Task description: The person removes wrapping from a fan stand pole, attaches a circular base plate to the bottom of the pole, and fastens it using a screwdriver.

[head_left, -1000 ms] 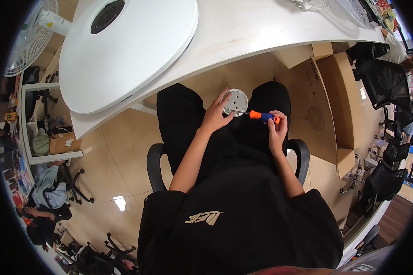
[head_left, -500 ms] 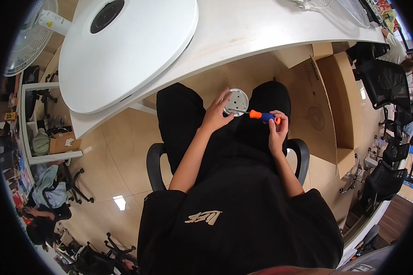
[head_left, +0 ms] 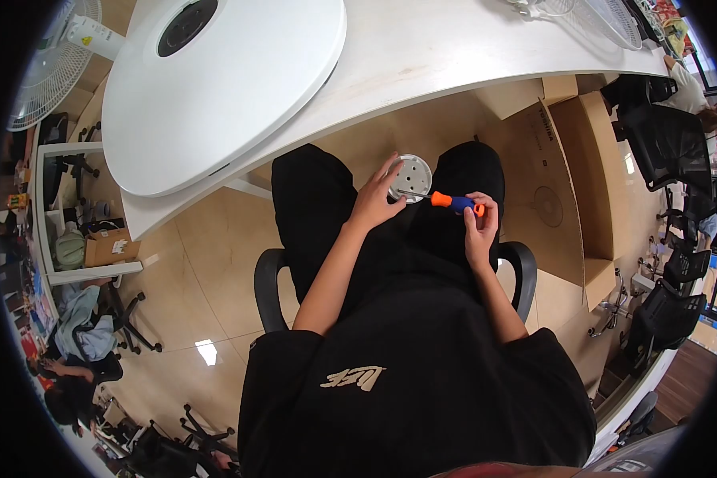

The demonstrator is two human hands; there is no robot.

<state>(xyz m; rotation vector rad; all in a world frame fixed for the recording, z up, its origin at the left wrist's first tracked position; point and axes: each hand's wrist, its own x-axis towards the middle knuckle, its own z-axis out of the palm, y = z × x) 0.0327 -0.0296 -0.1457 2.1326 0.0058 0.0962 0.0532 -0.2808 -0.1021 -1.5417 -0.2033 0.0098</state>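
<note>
A round white plate-like part with several holes [head_left: 413,177] is held between my legs, tilted toward me. My left hand [head_left: 374,195] grips its left edge, fingers behind the rim and thumb below. In my right hand [head_left: 480,217] is a screwdriver [head_left: 456,203] with a blue and orange handle, held by thumb and fingers. Its metal shaft points left across the lower face of the round part, the tip close to my left thumb. Whether the tip sits in a screw is too small to tell.
Ahead is a white table [head_left: 422,60] bearing a large white round base [head_left: 231,95] with a dark centre. An open cardboard box [head_left: 546,191] stands at the right. Fans [head_left: 52,72] are at both sides. A seated person [head_left: 76,382] is at the lower left; office chairs [head_left: 665,143] line the right.
Almost nothing differs. The screwdriver and my right hand have shifted very slightly left; my left hand stays on the round part.
</note>
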